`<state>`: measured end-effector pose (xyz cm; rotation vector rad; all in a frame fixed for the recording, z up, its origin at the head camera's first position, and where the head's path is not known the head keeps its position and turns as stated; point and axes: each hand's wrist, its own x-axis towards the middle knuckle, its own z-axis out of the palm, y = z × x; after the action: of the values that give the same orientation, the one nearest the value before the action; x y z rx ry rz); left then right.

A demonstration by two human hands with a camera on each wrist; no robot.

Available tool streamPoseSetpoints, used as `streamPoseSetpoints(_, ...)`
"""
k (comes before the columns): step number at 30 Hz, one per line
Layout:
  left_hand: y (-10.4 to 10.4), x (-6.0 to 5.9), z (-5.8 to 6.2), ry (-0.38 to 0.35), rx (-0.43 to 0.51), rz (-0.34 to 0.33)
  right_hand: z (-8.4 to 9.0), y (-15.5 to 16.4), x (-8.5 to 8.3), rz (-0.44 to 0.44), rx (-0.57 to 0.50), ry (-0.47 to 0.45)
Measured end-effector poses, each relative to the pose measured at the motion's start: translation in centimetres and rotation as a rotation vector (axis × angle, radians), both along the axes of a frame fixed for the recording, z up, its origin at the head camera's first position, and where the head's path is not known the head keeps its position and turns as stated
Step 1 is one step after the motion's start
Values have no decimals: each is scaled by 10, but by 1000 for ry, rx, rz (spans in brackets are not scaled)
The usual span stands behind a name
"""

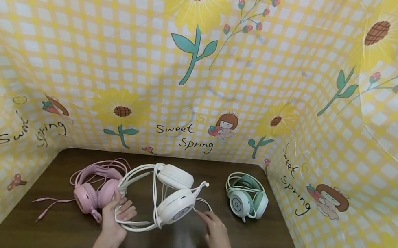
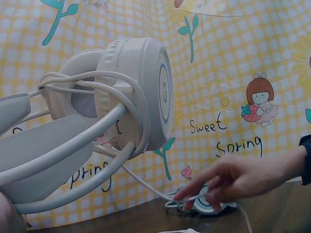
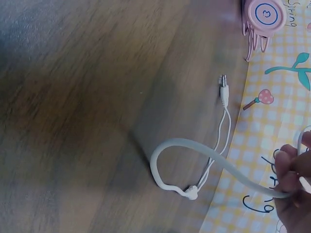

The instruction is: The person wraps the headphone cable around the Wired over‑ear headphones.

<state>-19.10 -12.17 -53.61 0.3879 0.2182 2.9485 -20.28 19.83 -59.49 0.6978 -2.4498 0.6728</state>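
Left hand [image 1: 117,213] grips the white headset [image 1: 172,196] by its band, mid-table [image 1: 61,231], right hand [image 1: 214,230] pinches its cable [image 3: 214,158], fingertips partly cut off in wrist view, pink headset [image 1: 93,194] partly behind left hand, green headset [image 1: 245,199] well apart, hands apart.

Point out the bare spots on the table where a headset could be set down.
Bare: the near table strip between the hands, and the near right corner below the green headset. Crowded: the back, where pink headset and white headset touch.
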Motion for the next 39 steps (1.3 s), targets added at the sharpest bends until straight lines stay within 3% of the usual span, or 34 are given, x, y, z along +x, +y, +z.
streamPoseSetpoints(4, 0, -3, 5, -12, 33, 2, -3, -3, 1, 41, 30, -72)
streamPoseSetpoints(8, -1, -5, 10, -42, 35, 10, -6, -5, 5, 35, -2, -87)
streamPoseSetpoints(13, -2, -9, 15, -57, 31, 28, -9, -7, 9, 64, -2, -74)
streamPoseSetpoints(23, 0, -16, 23, -83, 38, 41, -4, -12, 12, 110, 124, -11)
streamPoseSetpoints(28, 3, -23, 29, -148, -13, 118, 5, -22, 18, 151, 196, 12)
streamPoseSetpoints(34, 3, -29, 32, -263, -113, 228, 24, -43, 29, 228, 292, 124)
streamPoseSetpoints(39, 5, -30, 33, -362, -187, 322, 41, -56, 35, 263, 307, 188)
